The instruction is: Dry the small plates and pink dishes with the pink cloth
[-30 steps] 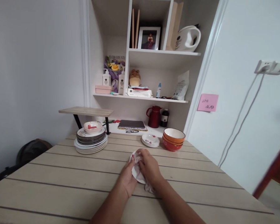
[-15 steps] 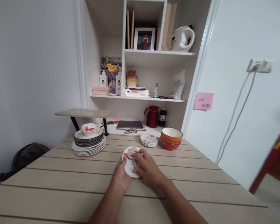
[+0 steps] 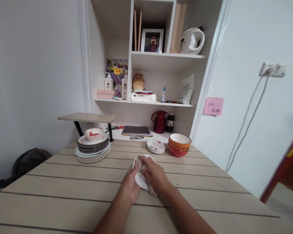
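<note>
Over the wooden table (image 3: 63, 188) my left hand (image 3: 130, 186) grips a small white saucer with red flowers (image 3: 139, 180) by its lower left edge. My right hand (image 3: 155, 175) is closed on a pale cloth (image 3: 151, 191) and presses it against the saucer's face; a corner of the cloth hangs below the hand. Most of the saucer is hidden by my fingers and the cloth.
A tall stack of plates topped by a small bowl (image 3: 92, 148) stands at the back left. A low stack of small saucers (image 3: 156, 146) and stacked orange bowls (image 3: 179, 144) sit behind my hands. Shelves with a red jug (image 3: 159, 122) rise at the back; a wall runs along the right.
My right hand has slid the cloth over the saucer's face, and the saucer has tilted and shifted slightly right. Both hands stay in the same spot above the table.
</note>
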{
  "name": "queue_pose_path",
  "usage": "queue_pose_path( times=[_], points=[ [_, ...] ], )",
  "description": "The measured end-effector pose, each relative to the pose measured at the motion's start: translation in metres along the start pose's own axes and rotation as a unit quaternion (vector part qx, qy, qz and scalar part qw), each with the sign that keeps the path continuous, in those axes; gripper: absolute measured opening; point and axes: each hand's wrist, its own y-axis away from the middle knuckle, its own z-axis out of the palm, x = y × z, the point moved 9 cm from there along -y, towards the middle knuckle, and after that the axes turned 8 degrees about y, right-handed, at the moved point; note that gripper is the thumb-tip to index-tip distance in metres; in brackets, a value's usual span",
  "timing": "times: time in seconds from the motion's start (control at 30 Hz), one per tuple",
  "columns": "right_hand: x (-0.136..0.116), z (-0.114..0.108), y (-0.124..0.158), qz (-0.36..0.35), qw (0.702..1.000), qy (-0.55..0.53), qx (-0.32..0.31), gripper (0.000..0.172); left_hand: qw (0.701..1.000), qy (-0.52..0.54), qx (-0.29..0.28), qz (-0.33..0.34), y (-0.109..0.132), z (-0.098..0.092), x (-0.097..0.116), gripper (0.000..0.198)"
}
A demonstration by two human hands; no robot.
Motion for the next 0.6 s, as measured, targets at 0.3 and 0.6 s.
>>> queue_pose_path(
  times=[0.3, 0.6],
  points=[
    [0.020, 0.008, 0.005, 0.033, 0.997, 0.049, -0.048, 0.028, 0.993, 0.048, 0.075, 0.076, -0.003, -0.019, 0.023, 0.043],
    [0.004, -0.006, 0.000, 0.027, 0.999, -0.005, 0.034, 0.033, 0.999, 0.020, 0.021, -0.033, 0.005, 0.003, -0.010, 0.038]
  ],
)
